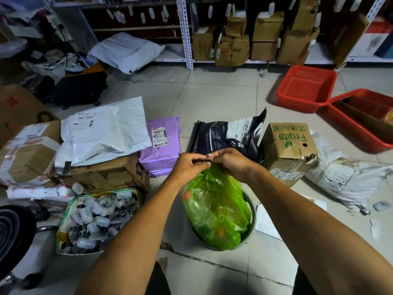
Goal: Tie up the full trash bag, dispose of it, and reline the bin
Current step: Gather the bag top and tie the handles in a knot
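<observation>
A full, translucent green trash bag (pixel 214 207) stands in a small round grey bin (pixel 252 225) on the tiled floor in front of me. Orange and dark items show through the plastic. My left hand (pixel 190 165) and my right hand (pixel 230 159) meet just above the bag, both pinching its gathered top between fingers and thumbs. The bag's neck is drawn up tight under my hands. The knot area itself is hidden by my fingers.
Cardboard boxes (pixel 100 175) and white and purple parcels (pixel 161 145) lie left. A tray of small plastic tags (pixel 95 218) sits beside the bin. A dark pet-food bag (pixel 227 135) and a "Fruits" box (pixel 289 145) stand behind. Red baskets (pixel 306 88) lie far right.
</observation>
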